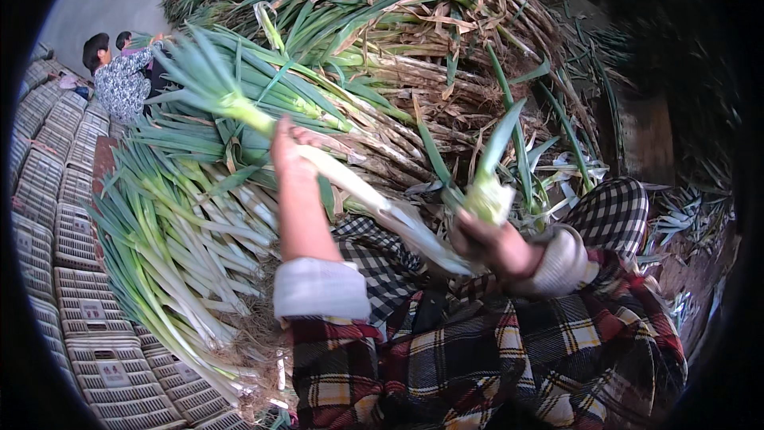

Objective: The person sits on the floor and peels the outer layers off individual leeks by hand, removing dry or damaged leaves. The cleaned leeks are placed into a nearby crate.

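Long green-and-white leek stalk (342,175) slants across the plaid-clad lap, gripped mid-shaft by the left hand (290,151), fingers wrapped around it. Right hand (489,243) clenches a cut pale leek stub (488,197). Trimmed leeks (175,255) lie stacked beside grey plastic crates (87,302).

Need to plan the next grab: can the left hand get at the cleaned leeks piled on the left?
Probably not yet: the left hand grips a leek stalk. The pile of cleaned leeks lies uncovered just below-left of it.
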A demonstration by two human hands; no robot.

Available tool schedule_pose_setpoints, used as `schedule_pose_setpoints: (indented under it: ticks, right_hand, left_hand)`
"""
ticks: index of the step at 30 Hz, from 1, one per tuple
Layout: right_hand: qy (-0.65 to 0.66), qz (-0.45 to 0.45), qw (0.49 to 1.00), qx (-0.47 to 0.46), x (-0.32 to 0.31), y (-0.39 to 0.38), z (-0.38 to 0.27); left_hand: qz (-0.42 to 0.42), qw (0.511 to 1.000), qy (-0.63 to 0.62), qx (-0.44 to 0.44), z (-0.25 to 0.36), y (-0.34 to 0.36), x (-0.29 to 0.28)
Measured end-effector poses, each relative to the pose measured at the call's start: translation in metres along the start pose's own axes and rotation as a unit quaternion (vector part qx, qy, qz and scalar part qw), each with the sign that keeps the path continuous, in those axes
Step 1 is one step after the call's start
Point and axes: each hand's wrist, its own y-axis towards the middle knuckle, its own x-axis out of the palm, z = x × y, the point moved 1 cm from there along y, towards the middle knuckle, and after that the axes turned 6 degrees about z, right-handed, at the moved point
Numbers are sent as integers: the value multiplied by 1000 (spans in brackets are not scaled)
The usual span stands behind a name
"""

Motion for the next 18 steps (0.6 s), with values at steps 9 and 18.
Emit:
schedule_pose_setpoints:
  ticks: [9,18]
  right_hand:
    - [-511,64,843,156,-153,-147,-30]
    - [-680,39,680,-272,-70,-32,-50]
  left_hand:
    - [90,987,-28,128,48,40,-44]
    - [-142,981,-81,100,-5,-65,37]
